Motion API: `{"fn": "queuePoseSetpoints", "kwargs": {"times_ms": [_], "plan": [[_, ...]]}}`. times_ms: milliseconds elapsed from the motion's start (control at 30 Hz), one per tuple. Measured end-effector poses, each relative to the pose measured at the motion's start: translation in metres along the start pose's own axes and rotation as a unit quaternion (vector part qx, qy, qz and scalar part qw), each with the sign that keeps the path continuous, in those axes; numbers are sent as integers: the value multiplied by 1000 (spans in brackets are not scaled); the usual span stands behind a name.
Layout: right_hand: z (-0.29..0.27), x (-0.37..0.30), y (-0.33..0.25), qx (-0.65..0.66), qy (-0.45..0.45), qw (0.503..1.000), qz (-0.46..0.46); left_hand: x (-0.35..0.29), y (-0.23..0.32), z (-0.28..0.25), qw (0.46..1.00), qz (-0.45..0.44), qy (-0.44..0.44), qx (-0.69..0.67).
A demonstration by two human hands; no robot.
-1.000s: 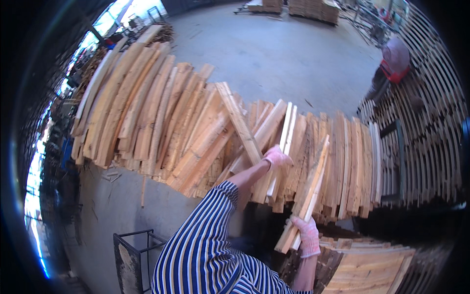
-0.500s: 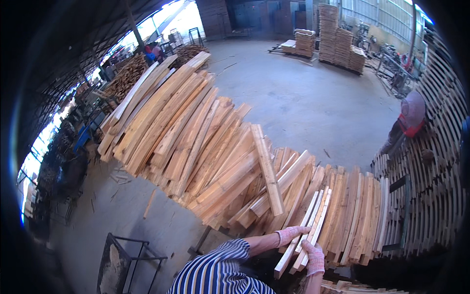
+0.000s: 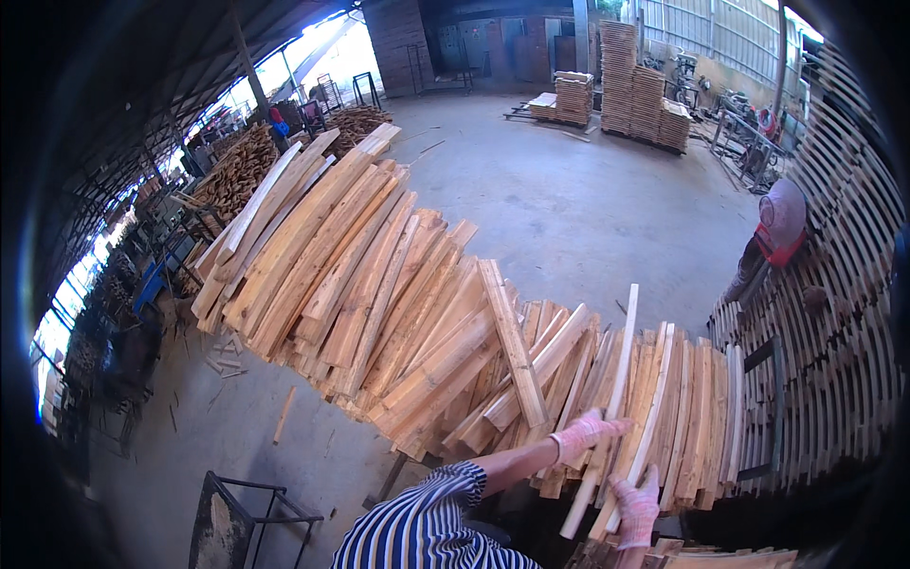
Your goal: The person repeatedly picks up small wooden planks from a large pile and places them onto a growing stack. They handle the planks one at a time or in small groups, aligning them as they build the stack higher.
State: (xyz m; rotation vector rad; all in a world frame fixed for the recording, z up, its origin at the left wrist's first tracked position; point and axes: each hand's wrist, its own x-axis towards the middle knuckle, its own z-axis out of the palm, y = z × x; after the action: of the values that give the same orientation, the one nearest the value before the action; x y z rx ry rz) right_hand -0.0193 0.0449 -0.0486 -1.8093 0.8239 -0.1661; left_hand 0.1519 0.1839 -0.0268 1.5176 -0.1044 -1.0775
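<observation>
My left hand (image 3: pixel 580 436), in a pink glove with bare fingertips, closes over the middle of a long pale wooden strip (image 3: pixel 621 375). That strip slants over the pile, its near end hanging past the front edge. Close by on the right, my right hand (image 3: pixel 637 504), in a similar glove, grips the lower part of another pale strip (image 3: pixel 654 408). Its thumb and fingers sit on either side of the wood, partly hidden. Beneath both strips lies a long row of stacked boards (image 3: pixel 697 417). A loose board (image 3: pixel 512 341) rests crosswise on top, left of my hands.
A person in a hat (image 3: pixel 783 213) is at the slatted wood stack (image 3: pixel 825 379) on the right. A black metal frame (image 3: pixel 256 517) stands at lower left. Wood stacks (image 3: pixel 633 95) stand across the concrete floor (image 3: pixel 550 199). More strips (image 3: pixel 730 558) lie at the lower edge.
The bundle of strips held between both hands has spread apart, with one strip now reaching farther out. My left hand has moved slightly up and right; my right hand has shifted a little right.
</observation>
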Motion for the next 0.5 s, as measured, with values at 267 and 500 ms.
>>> {"fn": "queuePoseSetpoints", "kwargs": {"times_ms": [267, 500], "plan": [[-42, -120, -61, -59, 24, 996, -70, -18, -31, 63, 919, 50, -208, -332], [-88, -170, -105, 206, 225, 940, -151, -83, 49, 140, 853, 294, -386, -190]]}}
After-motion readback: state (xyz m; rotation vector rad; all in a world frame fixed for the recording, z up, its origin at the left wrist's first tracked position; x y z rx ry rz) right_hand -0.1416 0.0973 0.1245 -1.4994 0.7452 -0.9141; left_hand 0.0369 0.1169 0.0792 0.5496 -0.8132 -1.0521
